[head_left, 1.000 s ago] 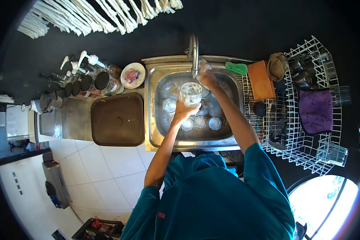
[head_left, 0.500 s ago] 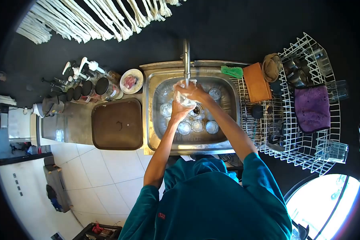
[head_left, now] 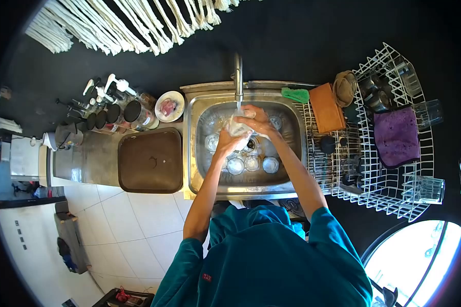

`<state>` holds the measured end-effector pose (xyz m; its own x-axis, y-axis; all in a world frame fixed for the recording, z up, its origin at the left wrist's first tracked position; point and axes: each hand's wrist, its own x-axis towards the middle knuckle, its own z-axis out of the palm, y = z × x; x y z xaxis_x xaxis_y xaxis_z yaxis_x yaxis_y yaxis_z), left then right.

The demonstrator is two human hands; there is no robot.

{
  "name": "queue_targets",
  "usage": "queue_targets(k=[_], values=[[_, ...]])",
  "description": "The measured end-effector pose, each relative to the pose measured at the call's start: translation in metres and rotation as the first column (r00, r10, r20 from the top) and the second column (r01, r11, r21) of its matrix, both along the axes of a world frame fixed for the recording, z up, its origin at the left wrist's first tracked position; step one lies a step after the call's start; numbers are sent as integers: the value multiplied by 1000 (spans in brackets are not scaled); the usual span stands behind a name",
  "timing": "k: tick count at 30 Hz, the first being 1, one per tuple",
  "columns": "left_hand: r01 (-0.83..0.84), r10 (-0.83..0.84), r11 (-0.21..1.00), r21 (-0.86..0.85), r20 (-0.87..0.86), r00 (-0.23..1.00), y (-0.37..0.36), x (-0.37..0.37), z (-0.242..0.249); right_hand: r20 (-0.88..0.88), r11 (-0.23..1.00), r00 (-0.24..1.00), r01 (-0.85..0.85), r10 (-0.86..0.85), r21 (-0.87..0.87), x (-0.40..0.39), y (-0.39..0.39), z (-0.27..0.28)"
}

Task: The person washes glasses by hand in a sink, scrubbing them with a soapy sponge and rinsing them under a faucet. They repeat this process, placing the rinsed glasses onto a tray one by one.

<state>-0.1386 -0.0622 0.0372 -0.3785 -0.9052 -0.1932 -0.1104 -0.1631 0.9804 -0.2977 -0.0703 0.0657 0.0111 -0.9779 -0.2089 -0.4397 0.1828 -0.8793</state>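
Under the running tap (head_left: 238,77), both hands are closed around a clear drinking glass (head_left: 237,126), wet and partly hidden by the fingers. My left hand (head_left: 229,143) grips it from below and to the left. My right hand (head_left: 257,123) wraps it from the right, fingers across its upper part. Around them in the metal sink (head_left: 200,176) stand several more clear glasses, among them one glass (head_left: 235,166) at the front left and another glass (head_left: 270,165) at the front right. The drain (head_left: 250,145) shows just below the hands.
Left of the sink lie a brown tray (head_left: 149,161) and a plate (head_left: 177,96) with something pinkish, with pump bottles and jars behind. To the right are a green sponge (head_left: 295,94), an orange cloth (head_left: 327,108) and a white wire rack (head_left: 389,187) with glasses and a purple cloth (head_left: 397,135).
My right hand has shifted slightly to the right and turned, so more of the glass shows between the hands. My left hand keeps nearly the same place.
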Motion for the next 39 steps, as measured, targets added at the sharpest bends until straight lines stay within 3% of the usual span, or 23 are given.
queue_targets(k=[2, 4, 5, 7, 9, 10, 11, 13, 14, 15, 17, 21, 23, 25, 26, 27, 29, 30, 31, 33, 34, 36, 39], values=[[27, -27, 1000, -1, 13, 1000, -2, 0, -12, 0, 998, 998, 63, -63, 24, -1, 1, -11], [51, -51, 999, -3, 23, 998, -4, 0, 0, 291, 980, 936, 198, -196, 22, -6, -1, -42], [96, -96, 995, 11, 96, 991, -5, 2, 8, 292, 980, 936, 199, -198, 24, -8, 2, -49], [140, -143, 990, 25, 167, 976, -6, 5, 2, 566, 955, 777, 291, -275, 64, -7, 11, -46], [61, -45, 981, 186, -91, 995, -6, 7, -5, 568, 919, 737, 384, -366, 94, -8, 19, -41], [-136, 204, 942, 307, -202, 958, 6, 0, 0, 564, 871, 687, 474, -457, 129, -8, 24, -37], [-133, 201, 943, 305, -204, 958, 3, -4, -4, 564, 870, 687, 476, -457, 125, -5, 27, -36], [-370, 400, 874, 315, -36, 916, -7, -13, -26, 664, 763, 515, 634, -542, 131, 1, 32, -48], [-425, 426, 903, 68, -1, 905, -9, -18, -35, 635, 779, 534, 601, -557, 178, -1, 35, -52], [-422, 423, 904, 69, -6, 906, -12, -22, -29, 633, 777, 536, 605, -558, 174, -2, 39, -42], [-285, 307, 951, -116, 271, 912, -22, -28, -8, 559, 644, 339, 531, -757, 551, -2, 50, -12], [-129, 177, 980, -153, 358, 917, -39, -41, 22, 721, 776, 297, 327, -626, 539, -16, 57, -18], [-102, 142, 986, -129, 362, 921, -48, -42, 9, 695, 779, 356, 341, -625, 526, -25, 57, -22], [-184, 210, 977, -111, 307, 928, -50, -37, -4, 640, 864, 580, 337, -503, 374, -31, 61, -44], [-85, 129, 990, -113, 479, 868, -57, -31, -10, 582, 900, 686, 323, -436, 293, -33, 59, -57], [-80, 123, 991, -109, 482, 867, -57, -27, -11, 582, 897, 682, 326, -442, 298, -31, 59, -49], [-152, 44, 911, 384, 276, 960, -55, -18, -7, 421, 899, 798, 338, -431, 280, -22, 53, -21], [-127, -5, 918, 377, 331, 943, -51, -12, 0, 380, 917, 846, 280, -376, 284, -27, 39, -55], [-132, -2, 917, 375, 336, 942, -48, -6, 2, 384, 918, 845, 275, -373, 285, -25, 33, -56], [62, -53, 848, 526, -32, 998, -40, 7, 3, 389, 952, 870, 257, -302, 165, -18, 24, -57], [59, -33, 833, 550, -57, 998, -36, 11, 9, 390, 954, 872, 250, -297, 166, -15, 19, -56], [74, 11, 792, 606, -136, 991, -36, 21, -6, -11, 972, 972, 236, -235, 12, -8, 10, -53], [183, 18, 717, 672, -281, 960, -37, 40, -30, 4, 988, 988, 152, -152, 6, 4, 6, -32]])
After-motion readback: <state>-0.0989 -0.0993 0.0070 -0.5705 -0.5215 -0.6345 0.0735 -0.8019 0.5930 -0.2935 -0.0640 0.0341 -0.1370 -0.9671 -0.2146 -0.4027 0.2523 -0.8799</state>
